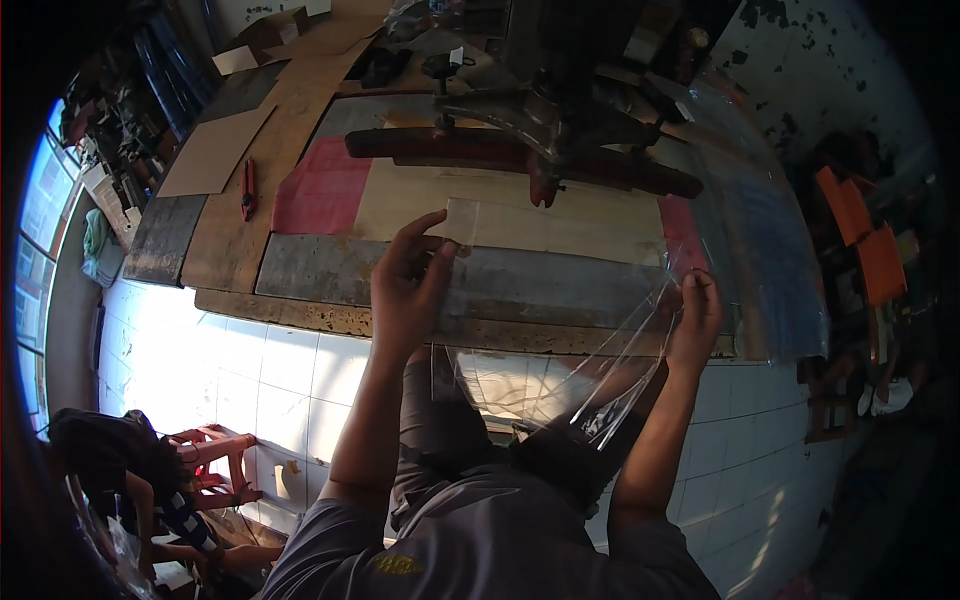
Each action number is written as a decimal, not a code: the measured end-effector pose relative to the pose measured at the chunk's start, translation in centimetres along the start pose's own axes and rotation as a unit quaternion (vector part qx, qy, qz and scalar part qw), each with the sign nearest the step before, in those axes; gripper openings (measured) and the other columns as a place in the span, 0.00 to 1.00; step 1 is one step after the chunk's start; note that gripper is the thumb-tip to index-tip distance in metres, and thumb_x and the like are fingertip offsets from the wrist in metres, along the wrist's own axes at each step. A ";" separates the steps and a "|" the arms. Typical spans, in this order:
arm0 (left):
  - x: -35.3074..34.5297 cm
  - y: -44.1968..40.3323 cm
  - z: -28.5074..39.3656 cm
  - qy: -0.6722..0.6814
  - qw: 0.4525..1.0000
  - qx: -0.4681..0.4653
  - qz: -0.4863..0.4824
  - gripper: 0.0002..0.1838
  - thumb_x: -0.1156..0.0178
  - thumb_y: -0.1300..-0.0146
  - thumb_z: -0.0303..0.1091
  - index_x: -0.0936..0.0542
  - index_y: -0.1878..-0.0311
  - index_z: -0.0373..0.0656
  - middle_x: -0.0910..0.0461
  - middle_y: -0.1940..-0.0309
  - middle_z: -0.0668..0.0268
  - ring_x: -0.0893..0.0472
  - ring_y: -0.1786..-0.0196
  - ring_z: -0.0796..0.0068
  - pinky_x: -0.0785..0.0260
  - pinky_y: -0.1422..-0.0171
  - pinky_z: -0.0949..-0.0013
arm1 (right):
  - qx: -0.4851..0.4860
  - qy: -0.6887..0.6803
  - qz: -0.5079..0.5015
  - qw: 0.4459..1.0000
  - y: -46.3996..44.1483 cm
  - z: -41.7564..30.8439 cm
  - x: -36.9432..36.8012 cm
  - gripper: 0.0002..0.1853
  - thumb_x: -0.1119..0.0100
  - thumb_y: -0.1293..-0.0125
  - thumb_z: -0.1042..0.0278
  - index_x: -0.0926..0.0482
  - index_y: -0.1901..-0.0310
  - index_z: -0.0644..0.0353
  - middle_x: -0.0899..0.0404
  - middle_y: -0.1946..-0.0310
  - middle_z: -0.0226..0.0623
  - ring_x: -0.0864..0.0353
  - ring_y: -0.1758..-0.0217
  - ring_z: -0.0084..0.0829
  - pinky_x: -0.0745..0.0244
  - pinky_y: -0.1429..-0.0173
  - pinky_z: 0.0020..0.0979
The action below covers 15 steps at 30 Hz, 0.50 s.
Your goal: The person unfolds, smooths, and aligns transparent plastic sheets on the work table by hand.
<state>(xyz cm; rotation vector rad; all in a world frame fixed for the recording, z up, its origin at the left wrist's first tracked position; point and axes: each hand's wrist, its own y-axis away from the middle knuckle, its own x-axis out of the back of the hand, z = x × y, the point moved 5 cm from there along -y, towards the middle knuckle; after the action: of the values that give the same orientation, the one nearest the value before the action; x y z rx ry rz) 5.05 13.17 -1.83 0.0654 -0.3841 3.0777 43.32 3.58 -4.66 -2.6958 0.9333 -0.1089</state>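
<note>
A clear plastic sheet (520, 385) hangs between my hands, over my lap and the table's front edge, with creases running toward its right side. My left hand (408, 285) has its thumb and fingers closed on the sheet's upper left part, the index finger raised. At the right, my right hand (697, 315) pinches the gathered sheet between thumb and fingers. Beyond both hands lies a pale yellow panel (440, 205) with a pink piece (322, 190) at its left end and another pink piece (685, 235) at its right.
A dark metal press head (540, 120) with a long bar stands over the panel. On the wooden table (235, 235) lie a red utility knife (248, 190) and a cardboard sheet (215, 150). Clear plastic (775, 260) covers the right end. Another person (125, 470) is at lower left near a red stool (215, 465).
</note>
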 end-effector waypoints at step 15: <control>0.0 -0.4 -0.6 -0.022 1.000 -0.013 0.011 0.21 0.36 0.25 0.30 0.22 0.31 0.42 0.13 0.61 0.67 0.18 0.63 0.87 0.27 0.59 0.78 | 0.055 0.028 -0.075 0.995 -0.1 0.0 0.5 0.14 0.38 0.21 0.58 0.19 0.48 0.61 0.20 0.56 0.28 0.24 0.54 0.20 0.27 0.51 0.25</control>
<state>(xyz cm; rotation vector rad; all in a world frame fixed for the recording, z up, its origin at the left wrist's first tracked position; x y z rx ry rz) 5.02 13.67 -2.31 0.1284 -0.4295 3.0959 43.75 3.36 -4.64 -2.6689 0.7163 -0.2599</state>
